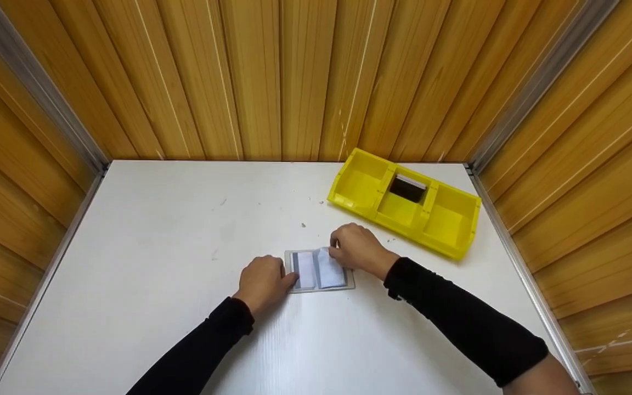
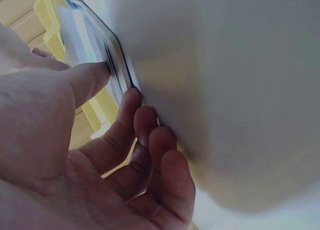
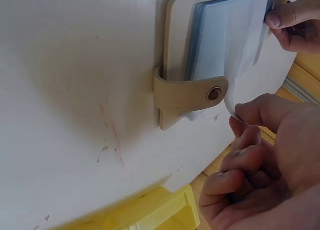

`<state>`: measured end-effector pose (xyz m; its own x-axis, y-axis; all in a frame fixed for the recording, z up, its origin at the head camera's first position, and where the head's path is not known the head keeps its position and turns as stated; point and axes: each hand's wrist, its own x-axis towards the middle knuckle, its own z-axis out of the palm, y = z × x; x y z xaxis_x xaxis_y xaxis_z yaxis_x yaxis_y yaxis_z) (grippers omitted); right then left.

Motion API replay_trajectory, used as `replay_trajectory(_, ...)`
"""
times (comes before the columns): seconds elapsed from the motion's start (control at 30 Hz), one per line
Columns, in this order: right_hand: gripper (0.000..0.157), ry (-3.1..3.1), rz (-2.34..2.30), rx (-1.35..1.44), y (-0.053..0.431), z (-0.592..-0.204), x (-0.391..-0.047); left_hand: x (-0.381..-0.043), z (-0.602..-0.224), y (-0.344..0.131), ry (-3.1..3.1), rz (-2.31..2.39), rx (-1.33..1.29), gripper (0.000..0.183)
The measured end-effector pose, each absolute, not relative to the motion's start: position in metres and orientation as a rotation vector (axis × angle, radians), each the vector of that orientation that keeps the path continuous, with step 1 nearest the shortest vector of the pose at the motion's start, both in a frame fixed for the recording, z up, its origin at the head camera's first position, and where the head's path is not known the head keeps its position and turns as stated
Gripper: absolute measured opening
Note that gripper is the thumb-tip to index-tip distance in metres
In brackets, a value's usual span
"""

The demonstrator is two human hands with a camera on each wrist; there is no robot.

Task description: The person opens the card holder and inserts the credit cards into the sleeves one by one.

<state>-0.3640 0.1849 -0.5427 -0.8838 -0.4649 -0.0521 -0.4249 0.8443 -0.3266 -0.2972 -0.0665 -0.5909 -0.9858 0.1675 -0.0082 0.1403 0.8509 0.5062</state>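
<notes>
On the table [image 1: 157, 236], left hand [image 1: 264, 281] pinches a card holder [image 3: 178, 38], right hand [image 1: 361, 248] its page [image 1: 329, 270].

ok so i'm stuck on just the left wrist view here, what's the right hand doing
Observer: The right hand pinches the edge of a thin, pale sheet between thumb and forefinger, plain in the right wrist view.

Operator: does the holder have any kind of fastener

Observer: Yes, the right wrist view shows a tan strap at one edge of the holder, with a round snap near the strap's tip.

Operator: and anything in the yellow tray

Observer: In the head view, a dark object with a pale top edge sits in the middle compartment of the yellow tray; I can't tell what it is.
</notes>
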Motion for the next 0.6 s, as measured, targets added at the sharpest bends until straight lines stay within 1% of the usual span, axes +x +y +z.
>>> replay_trajectory(0.13, 0.017, 2.864, -0.545, -0.647, 0.181, -0.540, -0.363, -0.297, -0.591, -0.066, 2.971, 0.810, 0.246, 0.038)
replay_trajectory(0.3, 0.016, 2.829, -0.638, -0.664, 0.177, -0.538, -0.362, -0.297, -0.590, -0.066, 2.964, 0.819, 0.240, 0.037)
replay_trajectory(0.6, 0.019, 2.817, -0.680, -0.669, 0.172, -0.534, -0.361, -0.297, -0.592, -0.066, 2.975, 0.823, 0.248, 0.038)
